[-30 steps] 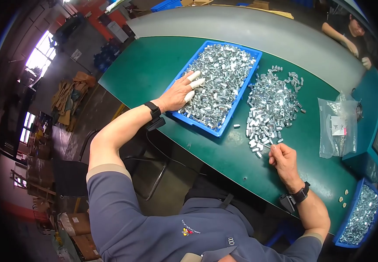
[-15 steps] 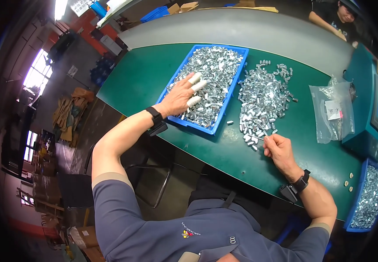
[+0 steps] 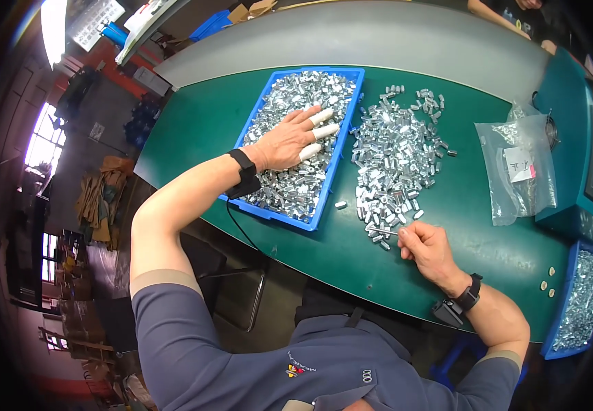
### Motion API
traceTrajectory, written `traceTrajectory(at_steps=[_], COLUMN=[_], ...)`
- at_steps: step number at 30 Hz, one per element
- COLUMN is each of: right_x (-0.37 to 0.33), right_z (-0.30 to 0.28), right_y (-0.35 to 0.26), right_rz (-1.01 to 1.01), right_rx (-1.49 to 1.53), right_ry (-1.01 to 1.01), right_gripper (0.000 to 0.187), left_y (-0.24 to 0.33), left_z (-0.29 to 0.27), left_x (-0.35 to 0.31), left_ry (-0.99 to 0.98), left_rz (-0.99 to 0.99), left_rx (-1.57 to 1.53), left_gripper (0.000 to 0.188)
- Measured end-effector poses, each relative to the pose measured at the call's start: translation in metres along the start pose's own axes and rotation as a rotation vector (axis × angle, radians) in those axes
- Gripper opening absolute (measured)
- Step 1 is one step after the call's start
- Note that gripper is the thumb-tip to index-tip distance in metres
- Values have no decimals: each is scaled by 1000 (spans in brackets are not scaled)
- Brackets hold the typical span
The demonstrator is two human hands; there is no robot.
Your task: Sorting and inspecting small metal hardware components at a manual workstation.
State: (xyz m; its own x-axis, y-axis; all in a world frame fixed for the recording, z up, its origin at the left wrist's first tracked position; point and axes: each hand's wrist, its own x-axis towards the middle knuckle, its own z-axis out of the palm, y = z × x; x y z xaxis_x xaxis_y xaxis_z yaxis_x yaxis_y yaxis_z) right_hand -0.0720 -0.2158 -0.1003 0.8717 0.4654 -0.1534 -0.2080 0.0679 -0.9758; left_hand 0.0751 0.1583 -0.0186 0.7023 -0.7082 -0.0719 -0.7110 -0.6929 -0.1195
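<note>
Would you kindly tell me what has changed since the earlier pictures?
The left hand has moved rightward over the metal pieces in the blue tray, ending closer to the tray's right side. Nothing was visibly picked up or let go. The right hand still pinches the thin rod at the near end of the loose pile.

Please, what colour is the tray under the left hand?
Blue; the tray shows best in the head view.

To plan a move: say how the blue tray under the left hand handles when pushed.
The blue tray is probably heavy, being filled with metal pieces. Tilting could spill some, since they lie close to its rim.
</note>
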Motion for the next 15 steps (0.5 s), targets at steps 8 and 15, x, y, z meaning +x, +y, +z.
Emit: traceTrajectory(at_steps=[8,15], right_x=[-1,0], right_z=[0,-1], right_y=[-3,-1], right_rz=[-1,-8], right_rx=[-12,-7], right_ry=[1,8], right_gripper=[32,32], left_y=[42,15], left_z=[-3,2], left_x=[5,20], left_ry=[53,20], left_rz=[95,15], left_rx=[1,36], left_gripper=[61,58])
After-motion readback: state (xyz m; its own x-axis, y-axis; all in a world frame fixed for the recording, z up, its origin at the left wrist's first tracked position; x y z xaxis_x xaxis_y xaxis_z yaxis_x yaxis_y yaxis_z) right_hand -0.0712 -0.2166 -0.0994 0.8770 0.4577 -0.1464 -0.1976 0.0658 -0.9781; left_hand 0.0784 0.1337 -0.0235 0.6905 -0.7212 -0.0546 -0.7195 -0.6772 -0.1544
